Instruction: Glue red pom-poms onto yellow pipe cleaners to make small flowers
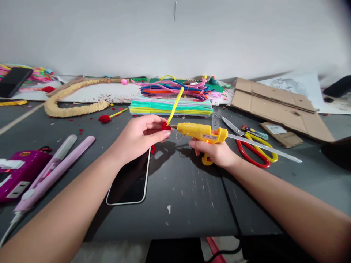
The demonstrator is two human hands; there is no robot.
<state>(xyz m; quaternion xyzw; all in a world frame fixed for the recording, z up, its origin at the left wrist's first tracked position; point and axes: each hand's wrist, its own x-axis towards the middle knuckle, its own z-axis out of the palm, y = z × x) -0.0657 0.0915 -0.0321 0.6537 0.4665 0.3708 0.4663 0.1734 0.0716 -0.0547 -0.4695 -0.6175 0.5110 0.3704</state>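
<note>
Pinched between the fingers of my left hand (148,135) is a red fuzzy flower head (166,126) with a yellow pipe cleaner stem (175,106) rising from it. My right hand (212,150) is wrapped round the handle of a yellow hot glue gun (201,132). Its nozzle touches or almost touches the red flower; which, I cannot tell. A clear glue stick (263,147) pokes out of the gun's back. Under my left wrist lies a phone (130,180) with a dark screen. Another red flower on a yellow stem (105,118) rests farther left.
Bundled pipe cleaners (171,106) lie at the back. Red-and-yellow scissors (253,149), a ruler (216,116) and cardboard (279,107) are right. A pink hair straightener (55,170) and purple device (24,173) sit left. A black cable (229,201) hangs over the front edge.
</note>
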